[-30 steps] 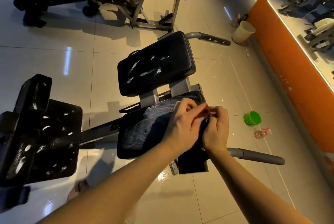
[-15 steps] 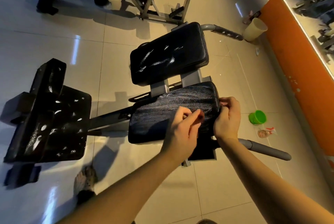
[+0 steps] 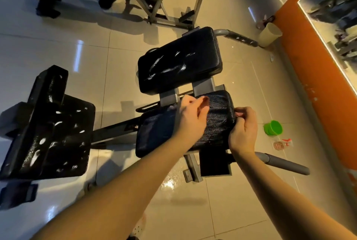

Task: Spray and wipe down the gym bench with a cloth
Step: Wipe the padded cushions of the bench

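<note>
Head view: my left hand [image 3: 190,117] pinches the far edge of the dark cloth [image 3: 218,119], which lies spread over the near seat of the bench [image 3: 179,61]. My right hand [image 3: 244,131] pinches the cloth's right edge, at the seat's side. Right of us, a green cup [image 3: 273,128] sits on the floor.

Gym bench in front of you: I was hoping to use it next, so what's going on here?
A person is laying a dark cloth over the bench's near pad. The right hand pinches the cloth at the pad's right edge, and the left hand grips it near the far edge. The far pad and the left pad carry white spray streaks, not yet wiped.
</note>
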{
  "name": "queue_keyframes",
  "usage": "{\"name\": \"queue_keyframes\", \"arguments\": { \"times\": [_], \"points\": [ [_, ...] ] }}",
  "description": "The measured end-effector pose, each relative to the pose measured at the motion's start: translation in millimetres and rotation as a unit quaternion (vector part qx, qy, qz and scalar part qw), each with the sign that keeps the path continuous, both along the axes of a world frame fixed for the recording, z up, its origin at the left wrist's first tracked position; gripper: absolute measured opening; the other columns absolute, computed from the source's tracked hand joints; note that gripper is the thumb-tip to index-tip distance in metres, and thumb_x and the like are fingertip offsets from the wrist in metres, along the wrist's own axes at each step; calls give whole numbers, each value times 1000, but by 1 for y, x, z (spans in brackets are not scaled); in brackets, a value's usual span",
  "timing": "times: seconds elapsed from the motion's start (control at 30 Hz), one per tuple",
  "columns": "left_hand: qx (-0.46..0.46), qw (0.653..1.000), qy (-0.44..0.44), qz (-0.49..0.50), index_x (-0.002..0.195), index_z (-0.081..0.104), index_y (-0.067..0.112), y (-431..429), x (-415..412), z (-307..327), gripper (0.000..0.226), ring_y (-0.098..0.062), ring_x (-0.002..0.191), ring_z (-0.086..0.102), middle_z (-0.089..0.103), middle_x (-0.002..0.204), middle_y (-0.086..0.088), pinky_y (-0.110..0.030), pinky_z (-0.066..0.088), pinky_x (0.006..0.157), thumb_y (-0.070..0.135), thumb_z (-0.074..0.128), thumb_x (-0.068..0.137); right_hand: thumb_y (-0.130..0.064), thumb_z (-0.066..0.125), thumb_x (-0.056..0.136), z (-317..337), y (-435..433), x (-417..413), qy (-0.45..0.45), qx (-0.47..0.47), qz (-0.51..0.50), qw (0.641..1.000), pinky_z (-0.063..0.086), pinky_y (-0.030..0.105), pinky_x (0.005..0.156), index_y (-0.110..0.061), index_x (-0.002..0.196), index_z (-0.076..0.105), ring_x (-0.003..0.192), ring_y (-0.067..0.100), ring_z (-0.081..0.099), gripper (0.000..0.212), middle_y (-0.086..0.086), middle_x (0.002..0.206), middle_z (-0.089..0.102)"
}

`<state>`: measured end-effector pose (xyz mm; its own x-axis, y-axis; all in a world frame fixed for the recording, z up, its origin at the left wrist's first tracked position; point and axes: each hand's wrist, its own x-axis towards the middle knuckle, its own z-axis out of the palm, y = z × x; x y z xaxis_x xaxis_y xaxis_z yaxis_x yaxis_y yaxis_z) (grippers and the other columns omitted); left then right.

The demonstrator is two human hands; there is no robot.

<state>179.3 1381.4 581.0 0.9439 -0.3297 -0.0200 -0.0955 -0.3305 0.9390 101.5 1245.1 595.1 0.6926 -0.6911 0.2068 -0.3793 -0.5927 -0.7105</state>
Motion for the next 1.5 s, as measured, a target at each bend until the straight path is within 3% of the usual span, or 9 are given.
{"name": "queue_keyframes", "arguments": {
  "times": [0.13,0.33,0.4,0.63,0.83,0.97,1.13,1.33,1.5],
  "points": [
    [-27,985,-124,-120,142,60,17,28,-32,-9,43,-11,112,49,48,119,5,-23,51,95,21,62,99,-10,37,93,1,0,0,-13,0,11,1000,38,10,76,-11,102,57,90,13,49,22,6,102,57],
    [127,971,140,146,139,61,7,103,25,-94,40,-20,113,51,50,125,-9,-34,44,101,25,58,103,-9,36,91,-1,1,2,-30,-11,11,999,35,6,76,-10,101,59,92,16,50,25,7,102,59],
    [99,976,119,152,135,64,10,72,35,-77,36,-20,109,53,51,122,-7,-35,48,98,26,57,104,-9,36,91,-2,0,1,-28,-10,11,999,35,6,76,-10,101,59,93,17,51,25,7,102,59],
    [-31,989,-84,-121,140,61,16,24,-26,-7,42,-6,108,51,49,117,6,-18,54,90,22,63,98,-12,36,90,0,0,2,-21,0,13,1000,36,9,79,-12,103,58,96,17,51,26,6,103,56],
    [148,974,107,133,140,61,7,113,11,-84,39,-9,102,43,50,122,-10,-22,41,98,20,59,103,-11,36,90,-3,0,2,-29,4,6,1000,41,28,82,-11,103,59,95,21,53,27,7,102,57],
    [57,994,41,88,139,62,12,25,8,-27,37,-5,95,44,47,123,-2,-6,38,81,23,57,104,-13,36,91,-1,0,3,-24,9,5,1000,41,30,83,-10,104,59,96,20,51,27,6,103,56],
    [-61,981,-113,-146,138,62,20,6,-34,12,40,-10,106,52,49,116,6,-22,53,89,22,64,98,-13,37,90,0,-1,2,-17,19,11,1000,41,20,80,-9,102,59,92,16,50,24,7,102,57],
    [97,991,37,88,131,67,7,125,-14,-90,35,-26,102,57,51,110,-1,-43,54,92,17,68,97,-10,38,90,-5,-2,4,-27,6,10,1000,40,30,81,-8,102,60,95,19,51,25,8,102,56],
    [9,998,22,50,139,62,10,31,-28,-15,39,-4,95,46,46,119,0,-4,43,88,16,64,100,-13,36,91,-2,1,4,-19,17,10,1000,41,24,80,-12,102,57,94,16,49,24,5,102,55]
  ]
}}
